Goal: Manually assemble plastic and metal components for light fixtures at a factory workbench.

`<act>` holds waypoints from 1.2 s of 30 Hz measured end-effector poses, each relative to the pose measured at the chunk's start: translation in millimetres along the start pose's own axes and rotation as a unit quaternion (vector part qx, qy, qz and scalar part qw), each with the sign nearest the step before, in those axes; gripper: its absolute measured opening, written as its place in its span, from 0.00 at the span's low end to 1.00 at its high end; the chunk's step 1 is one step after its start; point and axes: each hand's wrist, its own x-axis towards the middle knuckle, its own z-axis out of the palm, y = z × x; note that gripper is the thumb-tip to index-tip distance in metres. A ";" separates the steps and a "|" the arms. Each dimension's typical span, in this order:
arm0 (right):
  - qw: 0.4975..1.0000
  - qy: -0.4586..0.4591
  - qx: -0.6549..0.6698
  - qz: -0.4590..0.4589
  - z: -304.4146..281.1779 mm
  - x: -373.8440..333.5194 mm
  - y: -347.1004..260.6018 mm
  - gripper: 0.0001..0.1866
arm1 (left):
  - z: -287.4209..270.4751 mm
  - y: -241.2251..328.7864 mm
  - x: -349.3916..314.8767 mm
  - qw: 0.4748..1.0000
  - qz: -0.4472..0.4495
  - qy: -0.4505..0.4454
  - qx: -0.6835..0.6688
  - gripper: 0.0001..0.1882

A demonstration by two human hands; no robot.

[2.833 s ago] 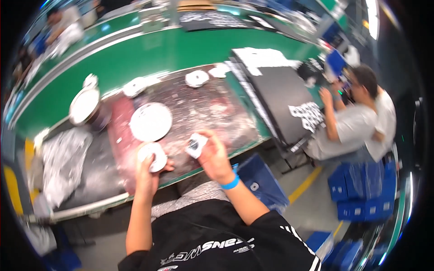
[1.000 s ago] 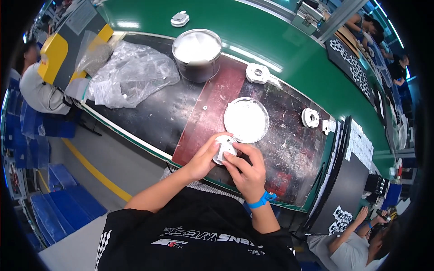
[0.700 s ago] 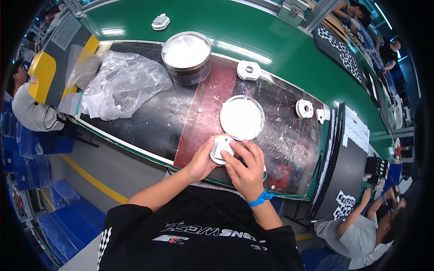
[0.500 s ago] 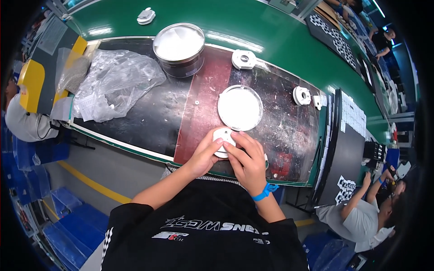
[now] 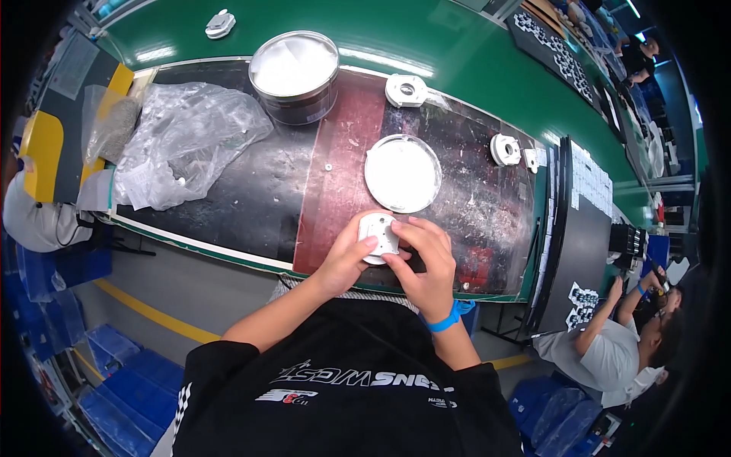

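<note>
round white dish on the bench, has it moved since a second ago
No. Against the red strip, the round white dish keeps the same place at the strip's right edge, though the view shifted.

White rounded part [image 5: 381, 233], small holes, between fingers [image 5: 421, 241]

Large white lettering [image 5: 373, 375] is printed across the front of the black shirt [image 5: 343, 339], with a small white-and-red emblem [image 5: 288, 397] below it at left and smaller print [image 5: 442, 402] at right. Marks on the white label [image 5: 137, 184] at the clear bag [image 5: 199, 129], on the bench's [image 5: 255, 206] left, are too small to be read.
</note>
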 end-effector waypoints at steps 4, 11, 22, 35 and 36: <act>1.000 -0.008 -0.022 -0.018 -3.9 -2.0 -1.7 0.21 | 3.3 -1.5 0.9 0.994 0.019 0.025 0.108 0.27; 0.998 0.041 0.051 -0.005 -9.8 -11.2 3.0 0.14 | 12.6 -3.0 -0.5 0.974 0.047 0.049 0.218 0.27; 0.994 -0.022 -0.097 -0.055 0.4 -31.4 7.6 0.21 | 20.1 -7.0 -2.1 0.877 0.123 0.106 0.453 0.29; 0.965 0.172 -0.198 0.016 -94.6 -35.9 28.9 0.15 | 2.7 -14.4 -3.1 0.969 0.041 0.057 0.237 0.29; 0.941 0.217 -0.256 0.046 -117.9 -44.3 39.9 0.12 | 4.2 -12.8 -3.8 0.969 0.037 0.055 0.239 0.29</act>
